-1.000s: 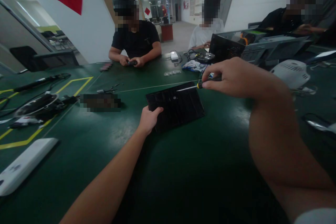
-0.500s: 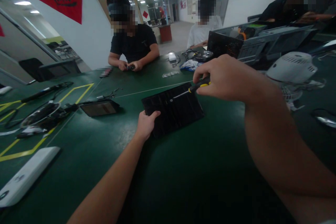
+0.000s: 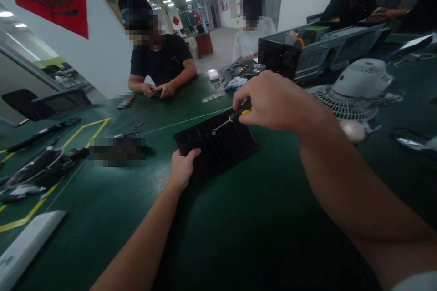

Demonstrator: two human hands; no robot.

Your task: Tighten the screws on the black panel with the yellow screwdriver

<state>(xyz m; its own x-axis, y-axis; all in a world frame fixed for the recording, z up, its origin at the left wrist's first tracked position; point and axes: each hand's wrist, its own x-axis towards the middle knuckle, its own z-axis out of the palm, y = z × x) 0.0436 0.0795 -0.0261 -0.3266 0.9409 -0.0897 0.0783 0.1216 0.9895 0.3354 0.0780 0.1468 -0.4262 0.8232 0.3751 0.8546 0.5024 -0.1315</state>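
A flat black rectangular panel [image 3: 221, 154], its kind unclear, lies in front of me at the middle of the green table. My left hand [image 3: 182, 167] grips its left edge, thumb on top and the other fingers hidden beneath. My right hand [image 3: 268, 100] is closed around the black and yellow handle of a screwdriver [image 3: 241, 112]. The metal shaft slants down to the left, its tip at a small shiny round spot [image 3: 214, 132] on the panel. Whether the tip sits in a screw I cannot make out.
On the right stand a grey fan [image 3: 363, 79] and an open computer case [image 3: 278, 57]. Cables [image 3: 37, 168] and a long white device [image 3: 32, 248] lie on the left of the green table [image 3: 136, 218]. Across the table sit co-workers, one in a black shirt [image 3: 164, 61].
The view has turned slightly right, so everything sits further left in the picture. Both hands keep their hold, with the screwdriver tip at the same shiny spot.
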